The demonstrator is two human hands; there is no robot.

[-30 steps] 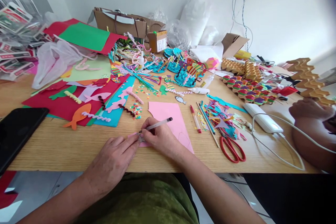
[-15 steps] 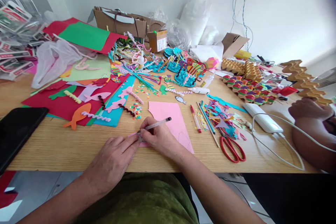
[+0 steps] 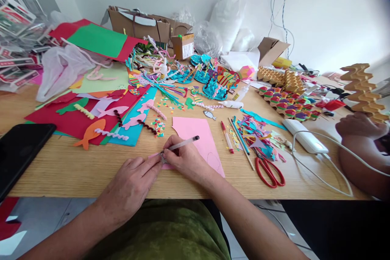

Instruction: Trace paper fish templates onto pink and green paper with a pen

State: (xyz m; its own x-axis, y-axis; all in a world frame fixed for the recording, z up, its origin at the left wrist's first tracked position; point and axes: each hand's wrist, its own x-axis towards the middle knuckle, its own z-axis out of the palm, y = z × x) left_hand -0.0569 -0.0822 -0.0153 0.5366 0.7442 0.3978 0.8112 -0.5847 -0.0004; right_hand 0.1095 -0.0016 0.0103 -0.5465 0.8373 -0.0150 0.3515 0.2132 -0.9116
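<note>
Right hand [image 3: 183,158] pinched round a white pen [image 3: 184,143], centre frame; | left hand [image 3: 132,183] flat, fingers together, tips on the pink paper [image 3: 195,134], lower centre; | one outline [image 3: 215,161] already stands at the paper's right; what's left under the fingertips, hidden; | scissors [image 3: 270,172] lie untouched, lower right
</note>
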